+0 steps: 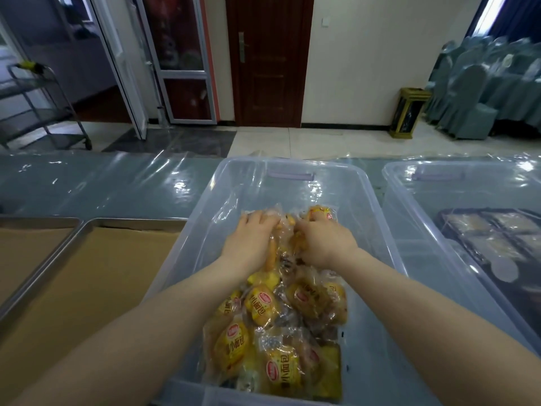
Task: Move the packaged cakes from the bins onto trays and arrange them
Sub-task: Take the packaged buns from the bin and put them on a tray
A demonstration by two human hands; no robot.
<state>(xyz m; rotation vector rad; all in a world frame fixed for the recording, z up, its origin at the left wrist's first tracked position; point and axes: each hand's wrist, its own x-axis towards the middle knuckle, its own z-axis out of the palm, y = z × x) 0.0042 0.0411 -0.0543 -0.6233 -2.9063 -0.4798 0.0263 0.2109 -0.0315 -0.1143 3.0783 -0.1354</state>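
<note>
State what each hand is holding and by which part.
Both the left hand and right hand are closed on clear-wrapped yellow packaged cakes in the clear plastic bin, bunching the wrappers; exact grip points are hidden.

dark wooden door point(269, 60), gold bin point(408, 112) by the wall, covered chairs point(480, 92), metal cart point(38, 109), plastic-sheeted table point(102, 186)

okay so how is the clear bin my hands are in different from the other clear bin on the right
The middle bin holds a loose heap of yellow packaged cakes, with the left hand and right hand both gripping packs in it; the right bin holds dark trays of pale items laid flat, and no hand is in it. The middle bin shows fully; the right bin is cut off by the frame. Both are clear plastic with a purple handle.
</note>
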